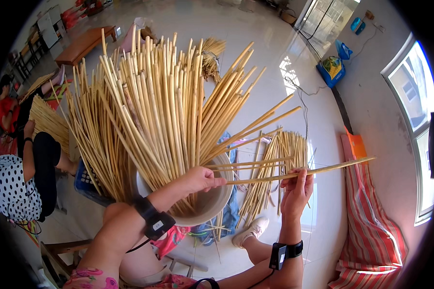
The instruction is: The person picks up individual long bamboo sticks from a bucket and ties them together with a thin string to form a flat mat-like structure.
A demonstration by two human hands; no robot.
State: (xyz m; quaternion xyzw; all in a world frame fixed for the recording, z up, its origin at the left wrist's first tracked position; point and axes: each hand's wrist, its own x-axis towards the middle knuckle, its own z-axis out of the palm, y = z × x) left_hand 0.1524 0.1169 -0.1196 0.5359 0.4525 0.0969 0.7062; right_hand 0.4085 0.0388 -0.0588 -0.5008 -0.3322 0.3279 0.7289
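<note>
A long pale-yellow reed stalk (332, 167) lies nearly level between my hands, its right end reaching out toward the wall. My left hand (202, 180) pinches its left end above the rim of a white tub (220, 206). Farther along, my right hand (295, 189) grips the same stalk between thumb and fingers. Many similar stalks (164, 106) stand upright and fan out in the tub. A few stalks (255, 164) lean out past my left hand.
Cut stalks (260, 192) lie in a pile on the floor beyond my hands. A blue crate (89, 180) holds more stalks at left. Two seated people are at far left, one in a polka-dot top (14, 180). Red striped cloth (369, 216) lies along the right wall.
</note>
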